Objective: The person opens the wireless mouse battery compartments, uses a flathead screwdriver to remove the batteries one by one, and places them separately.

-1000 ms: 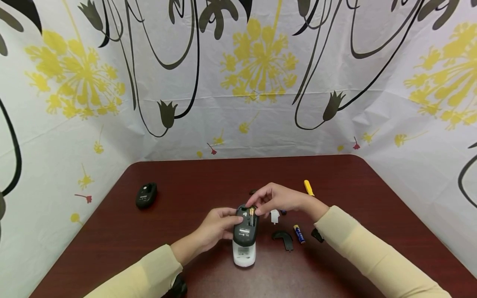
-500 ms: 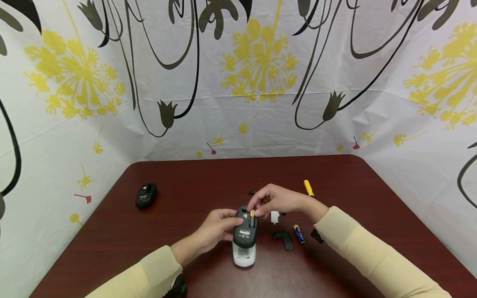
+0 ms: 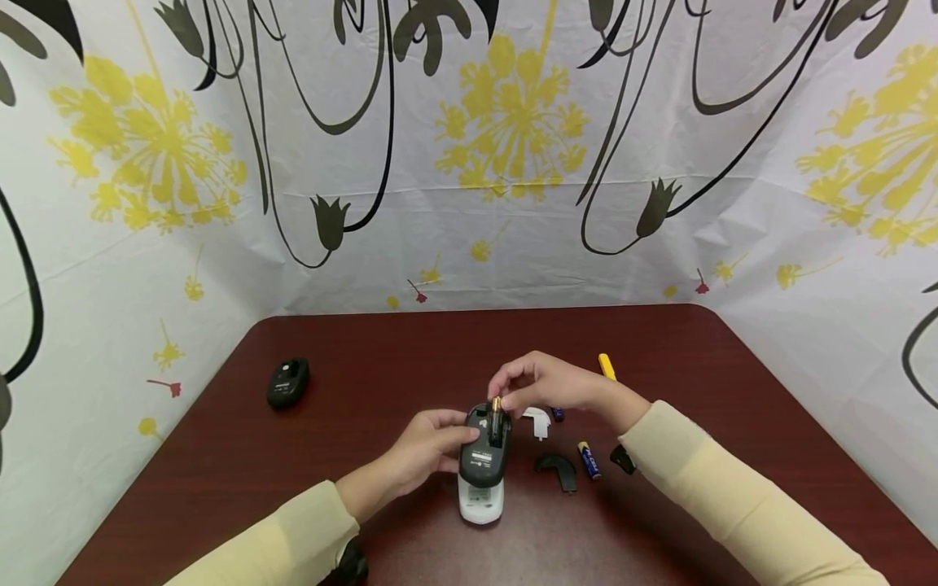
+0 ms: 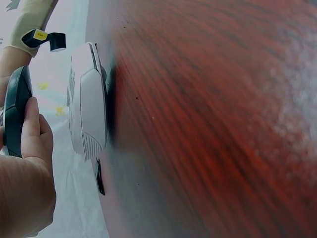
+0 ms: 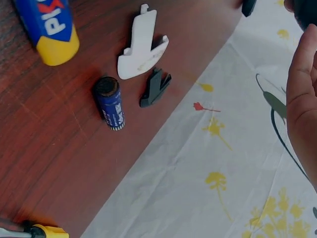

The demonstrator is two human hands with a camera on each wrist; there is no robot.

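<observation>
My left hand (image 3: 427, 439) grips a black computer mouse (image 3: 481, 466), its underside turned up and its battery compartment uncovered. Between thumb and fingertips, my right hand (image 3: 550, 382) pinches a gold-and-black battery (image 3: 496, 404) at the compartment's far end. The battery's gold end sticks up out of the slot, and the dark lower part overlaps the compartment. Lying on the table just under the black mouse is a white mouse (image 4: 90, 106), partly covered by it in the head view. In the right wrist view, much of my right hand (image 5: 303, 94) is outside the picture.
Right of the mice lie a white cover (image 3: 539, 422), a black curved cover (image 3: 560, 470), a blue battery (image 3: 589, 461) and another blue battery (image 5: 112, 104). A yellow-handled screwdriver (image 3: 606, 366) is farther back. Another black mouse (image 3: 288, 383) sits at the table's left.
My right hand has lifted slightly up and away, raising the battery's gold end out of the compartment. My left hand and the black mouse stay nearly still.
</observation>
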